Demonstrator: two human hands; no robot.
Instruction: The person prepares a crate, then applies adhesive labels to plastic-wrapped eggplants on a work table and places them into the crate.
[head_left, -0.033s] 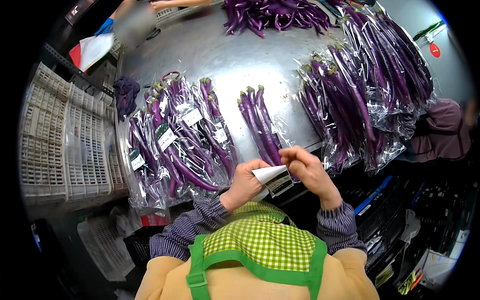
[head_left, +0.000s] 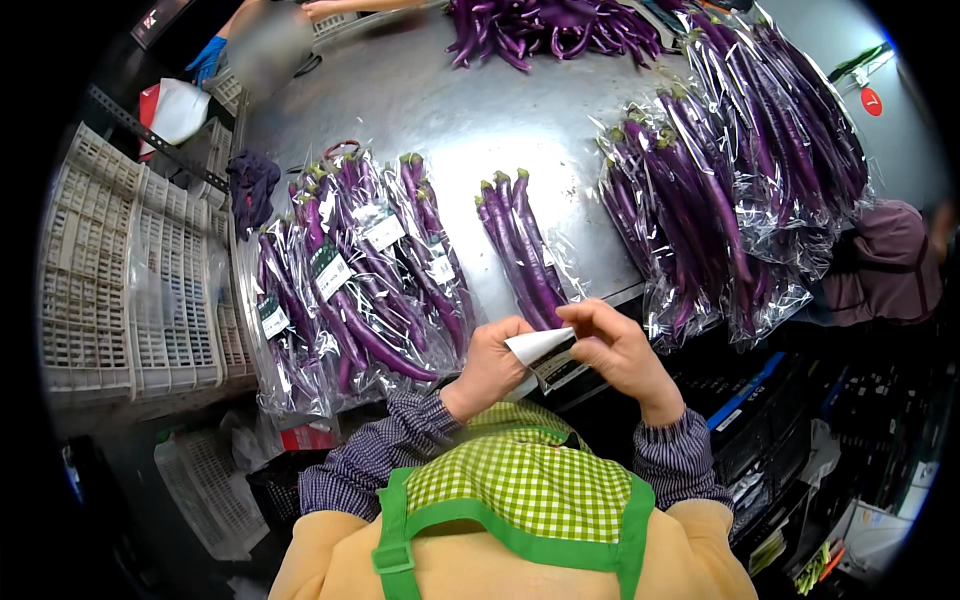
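Observation:
My left hand [head_left: 492, 362] is closed on a sheet of labels [head_left: 540, 344], white on its curled-over face and dark with print beneath. At the sheet's right edge, my right hand [head_left: 622, 358] has its thumb and curled fingers pinched together. Just beyond both hands lie several long purple eggplants [head_left: 520, 245] in a clear bag, stem ends pointing away from me. To the left, more bagged eggplants [head_left: 350, 290] carry dark-and-white labels [head_left: 330, 272]. Bagged eggplants [head_left: 680, 205] without visible labels are piled at the right.
Loose eggplants [head_left: 550, 30] are heaped at the far side of the metal table [head_left: 400, 110]. White plastic crates [head_left: 135, 270] stand at the left, near a dark cloth [head_left: 253, 188]. Another person's blue glove [head_left: 208, 60] shows at the far left. Dark crates [head_left: 765, 420] sit below right.
My right hand has come slightly down and left onto the label sheet's edge, covering more of it. The other person's blue-gloved hand has shifted at the far left. My left hand stays put.

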